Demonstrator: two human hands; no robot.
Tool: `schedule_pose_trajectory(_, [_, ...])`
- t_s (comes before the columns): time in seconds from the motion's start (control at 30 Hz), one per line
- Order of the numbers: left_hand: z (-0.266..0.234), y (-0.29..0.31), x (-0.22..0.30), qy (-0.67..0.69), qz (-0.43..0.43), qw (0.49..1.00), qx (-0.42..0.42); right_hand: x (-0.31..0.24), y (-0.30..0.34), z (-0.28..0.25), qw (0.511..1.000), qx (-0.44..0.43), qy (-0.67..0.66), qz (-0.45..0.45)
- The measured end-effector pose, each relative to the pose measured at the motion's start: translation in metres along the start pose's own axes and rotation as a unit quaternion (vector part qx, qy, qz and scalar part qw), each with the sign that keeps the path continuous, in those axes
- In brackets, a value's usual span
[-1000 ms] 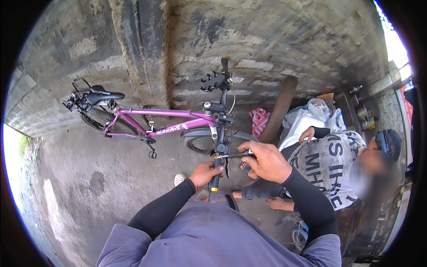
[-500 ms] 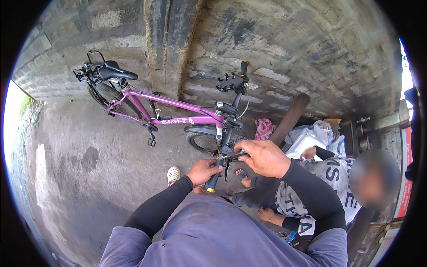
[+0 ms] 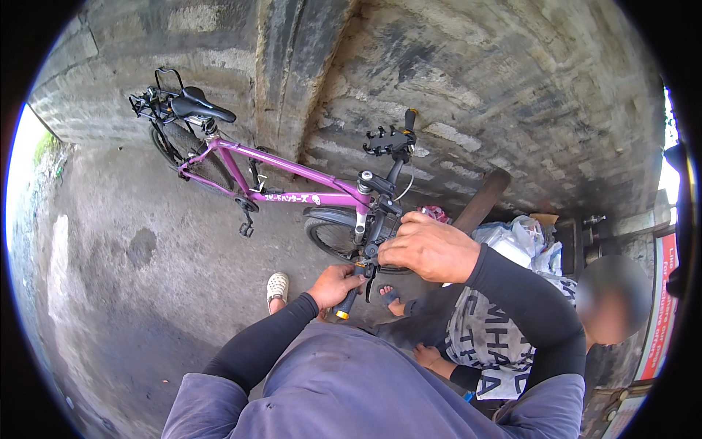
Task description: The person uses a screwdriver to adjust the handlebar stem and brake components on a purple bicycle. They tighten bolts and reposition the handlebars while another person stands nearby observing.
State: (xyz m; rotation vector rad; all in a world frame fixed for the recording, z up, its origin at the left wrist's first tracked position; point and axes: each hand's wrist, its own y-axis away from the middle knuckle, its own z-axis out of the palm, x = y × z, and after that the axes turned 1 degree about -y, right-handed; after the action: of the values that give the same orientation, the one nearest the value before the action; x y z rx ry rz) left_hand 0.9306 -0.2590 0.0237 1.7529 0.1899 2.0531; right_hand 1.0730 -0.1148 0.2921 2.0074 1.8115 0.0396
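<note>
A purple bicycle [image 3: 333,197] stands along the wall, its handlebar turned toward me. My left hand [image 3: 332,286] is closed around the black handlebar grip [image 3: 345,304], which has a gold end. Just beyond that hand sits a black brake lever [image 3: 371,287]. Above the bar, close to the brake lever mount and the front wheel [image 3: 327,235], is my right hand [image 3: 431,249]. Its fingers are bent and pressed together; whatever lies in them is hidden beneath the hand.
A co-worker [image 3: 482,336] sits close on my right, a sandalled foot [image 3: 391,296] near the front wheel. Plastic bags [image 3: 523,238] and a brown post [image 3: 482,201] are by the stone wall [image 3: 468,73]. A black saddle [image 3: 199,104] is at the far left.
My right hand has risen slightly from the brake lever and turned more palm-down; a dark tool-like piece seen at its fingers is now hidden. My left hand stays on the grip. The co-worker has shifted.
</note>
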Motion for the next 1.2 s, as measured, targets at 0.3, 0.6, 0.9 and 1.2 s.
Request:
schedule_pose_trajectory(0.3, [0.004, 0.002, -0.002, -0.005, 0.01, 1.0, 0.01, -0.003, -0.021, -0.017, 0.983, -0.107, 0.102, -0.107])
schedule_pose_trajectory(0.6, [0.007, 0.002, -0.003, 0.008, 0.007, 1.0, 0.024, -0.017, -0.012, 0.011, 0.977, 0.089, -0.117, 0.153])
schedule_pose_trajectory(0.9, [0.003, 0.006, 0.009, -0.019, 0.014, 0.999, 0.024, -0.017, -0.018, -0.02, 0.959, -0.08, -0.134, 0.237])
schedule_pose_trajectory(1.2, [0.005, 0.003, 0.002, 0.002, -0.004, 1.0, 0.019, -0.002, -0.008, -0.015, 0.981, -0.066, -0.172, 0.064])
